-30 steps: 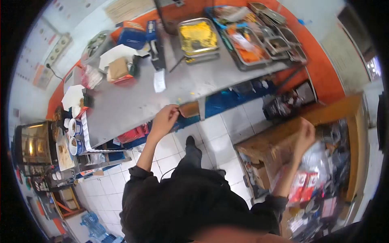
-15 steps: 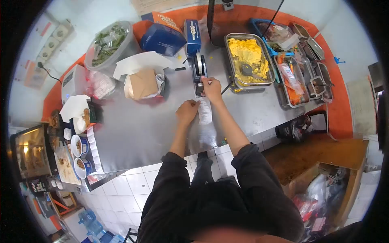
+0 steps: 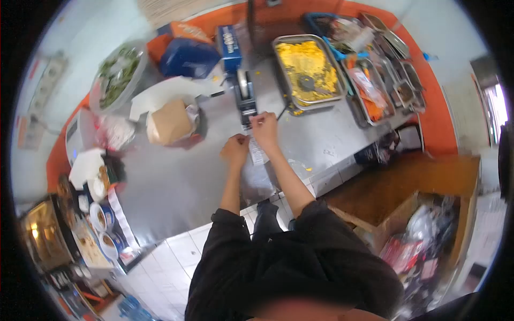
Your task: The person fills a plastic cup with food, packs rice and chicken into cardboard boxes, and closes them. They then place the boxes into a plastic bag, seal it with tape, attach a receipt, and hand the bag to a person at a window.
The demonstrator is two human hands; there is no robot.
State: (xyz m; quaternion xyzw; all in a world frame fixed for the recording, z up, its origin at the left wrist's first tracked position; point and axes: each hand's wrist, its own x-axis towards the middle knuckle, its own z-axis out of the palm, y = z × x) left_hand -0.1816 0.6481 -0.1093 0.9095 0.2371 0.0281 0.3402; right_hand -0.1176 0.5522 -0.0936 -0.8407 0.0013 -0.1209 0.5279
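Two bare hands meet over the metal table, just in front of a black tape dispenser. Fingers of the right hand are bent at the dispenser's front end; whether they pinch tape, I cannot tell. The left hand is curled beside a white receipt; its grip is hidden too. That receipt lies on the table between the hands, its printed lines too blurred to read. Behind the dispenser, a blue box carries pale lettering, also unreadable. An orange-and-blue carton to its left shows white marks on orange, equally smeared. Another paper strip lies near two cups, its face without legible print.
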